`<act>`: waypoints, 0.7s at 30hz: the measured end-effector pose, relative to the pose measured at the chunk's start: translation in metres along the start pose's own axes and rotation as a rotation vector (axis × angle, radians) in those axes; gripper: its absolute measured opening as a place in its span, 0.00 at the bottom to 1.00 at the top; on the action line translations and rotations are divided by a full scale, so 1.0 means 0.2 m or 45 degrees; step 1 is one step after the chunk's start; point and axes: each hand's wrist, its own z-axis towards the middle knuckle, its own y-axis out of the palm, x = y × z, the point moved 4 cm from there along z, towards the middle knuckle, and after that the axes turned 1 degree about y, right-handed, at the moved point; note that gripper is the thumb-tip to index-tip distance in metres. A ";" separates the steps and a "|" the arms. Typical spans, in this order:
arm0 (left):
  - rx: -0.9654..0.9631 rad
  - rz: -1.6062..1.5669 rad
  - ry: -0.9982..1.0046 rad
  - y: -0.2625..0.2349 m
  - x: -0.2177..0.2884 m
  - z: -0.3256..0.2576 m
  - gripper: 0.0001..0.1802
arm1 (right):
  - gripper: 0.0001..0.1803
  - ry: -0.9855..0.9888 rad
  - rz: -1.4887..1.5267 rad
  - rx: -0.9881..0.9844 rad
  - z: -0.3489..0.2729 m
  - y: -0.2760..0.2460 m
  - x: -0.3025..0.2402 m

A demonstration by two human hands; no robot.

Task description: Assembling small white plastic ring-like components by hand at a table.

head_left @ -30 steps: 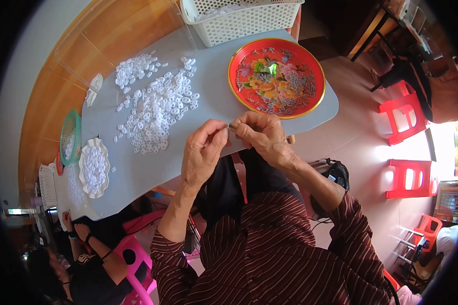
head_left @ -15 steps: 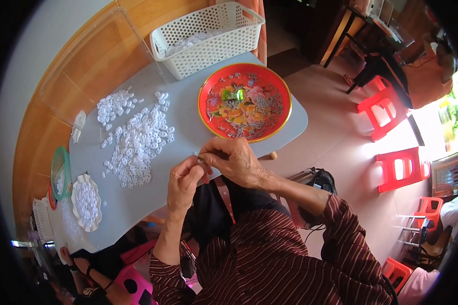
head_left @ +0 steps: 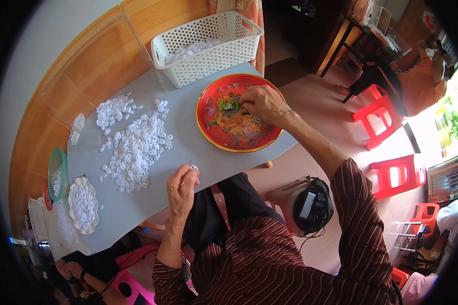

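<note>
The left hand (head_left: 181, 189) pinches a small white piece (head_left: 194, 167) by the desk's (head_left: 185, 124) near edge, best held steady, while the right hand (head_left: 263, 104), its grip too hidden to tell, should separate single grey pins (head_left: 241, 138) in the red tray (head_left: 205, 109).

A grey table (head_left: 183, 119) bears white pieces (head_left: 137, 157), red tray (head_left: 203, 118), white basket (head_left: 211, 67), scalloped dish (head_left: 80, 181).

Red floral tray (head_left: 204, 116), white pieces (head_left: 136, 155)
</note>
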 end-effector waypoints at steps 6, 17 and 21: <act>0.007 -0.017 -0.002 0.01 0.00 0.00 0.11 | 0.09 0.062 -0.385 -0.208 0.09 0.07 -0.02; 0.014 -0.004 0.061 0.00 -0.02 -0.01 0.08 | 0.10 0.137 -0.125 -0.253 0.08 -0.05 0.02; 0.013 0.000 0.088 0.00 -0.02 -0.01 0.08 | 0.09 0.072 -0.051 -0.101 0.11 -0.06 0.02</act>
